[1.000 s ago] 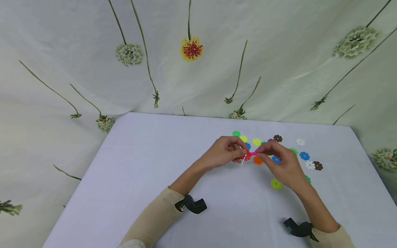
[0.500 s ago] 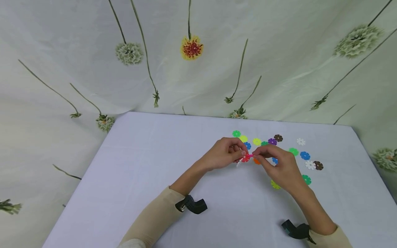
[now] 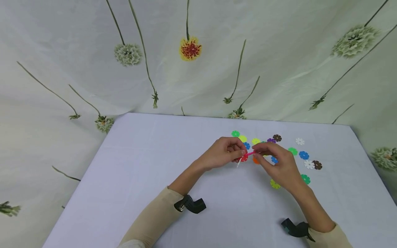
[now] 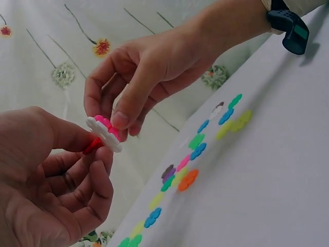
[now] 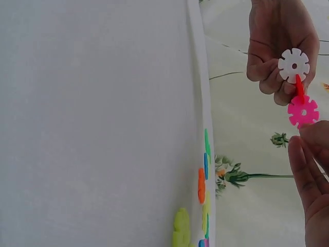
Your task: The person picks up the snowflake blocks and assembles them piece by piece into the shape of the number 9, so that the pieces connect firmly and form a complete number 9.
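Three notched plastic discs are joined in a short chain between the two hands, above the table. In the head view my left hand (image 3: 221, 154) pinches the red disc (image 3: 244, 157) between thumb and fingers. A white disc (image 5: 300, 60) and a pink disc (image 5: 295, 110) stand at opposite ends of the red one, which shows edge-on in the right wrist view. My right hand (image 3: 280, 165) has thumb and index fingertips at the pink disc's outer edge. In the left wrist view the white disc partly covers the pink one.
Loose notched discs lie scattered on the white-covered table (image 3: 155, 155), among them an orange disc (image 4: 188, 180), a yellow disc (image 3: 275, 184), a brown disc (image 3: 317, 165) and a blue disc (image 3: 304, 155). A flower-print cloth (image 3: 279, 69) hangs behind the far edge.
My right hand has shifted slightly left, closer to the left hand, and the pink disc's angle has changed. The left hand stays nearly in place, still holding the red disc.
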Tool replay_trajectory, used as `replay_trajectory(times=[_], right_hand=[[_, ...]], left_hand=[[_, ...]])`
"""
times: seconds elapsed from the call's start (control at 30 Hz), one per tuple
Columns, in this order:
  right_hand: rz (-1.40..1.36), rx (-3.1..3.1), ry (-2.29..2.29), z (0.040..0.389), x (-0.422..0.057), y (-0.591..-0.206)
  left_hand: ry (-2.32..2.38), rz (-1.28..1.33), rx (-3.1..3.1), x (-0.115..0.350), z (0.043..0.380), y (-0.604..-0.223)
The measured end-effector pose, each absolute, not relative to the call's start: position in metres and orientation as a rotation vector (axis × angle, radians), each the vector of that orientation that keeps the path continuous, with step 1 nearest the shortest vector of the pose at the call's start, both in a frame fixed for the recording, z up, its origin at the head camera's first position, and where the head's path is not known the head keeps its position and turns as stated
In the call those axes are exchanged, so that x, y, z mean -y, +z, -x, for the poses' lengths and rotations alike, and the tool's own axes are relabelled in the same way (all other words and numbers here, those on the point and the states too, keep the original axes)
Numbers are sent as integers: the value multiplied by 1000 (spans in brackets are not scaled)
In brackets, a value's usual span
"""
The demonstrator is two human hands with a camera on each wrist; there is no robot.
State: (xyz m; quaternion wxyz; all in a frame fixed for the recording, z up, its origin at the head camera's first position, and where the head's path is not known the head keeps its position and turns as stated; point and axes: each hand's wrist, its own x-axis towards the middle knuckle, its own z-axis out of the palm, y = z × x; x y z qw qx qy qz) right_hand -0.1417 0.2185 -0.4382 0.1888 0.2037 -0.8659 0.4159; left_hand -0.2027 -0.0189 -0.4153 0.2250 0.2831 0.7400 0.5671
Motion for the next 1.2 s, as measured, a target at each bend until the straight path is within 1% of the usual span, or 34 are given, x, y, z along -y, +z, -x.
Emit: replay_trajectory(times=[0.1,0.3,0.4,0.63,0.83,0.97,1.2], right_hand=[[-468,2525,1122,145,-222,-442],[-201,2917,998,149,-229,-448],[-146,3044,934,152,-229,-452],[-171,3086,875,156,-227,-455],[-160,3068,1031,154,-229,-447],[-198,2962,1177,152,-231,-433],[-289,2745,1460,153,-223,-398]], left_hand=[[1574,-770,-2053,20,204,-416],[1584,-774,-2036,21,205,-416],[1585,-772,-2039,21,204,-416],[1579,-762,-2054,20,205,-417],[1600,-748,-2045,21,205,-414],[1607,-739,-2055,22,205,-410],[1629,-715,-2088,30,206,-406]])
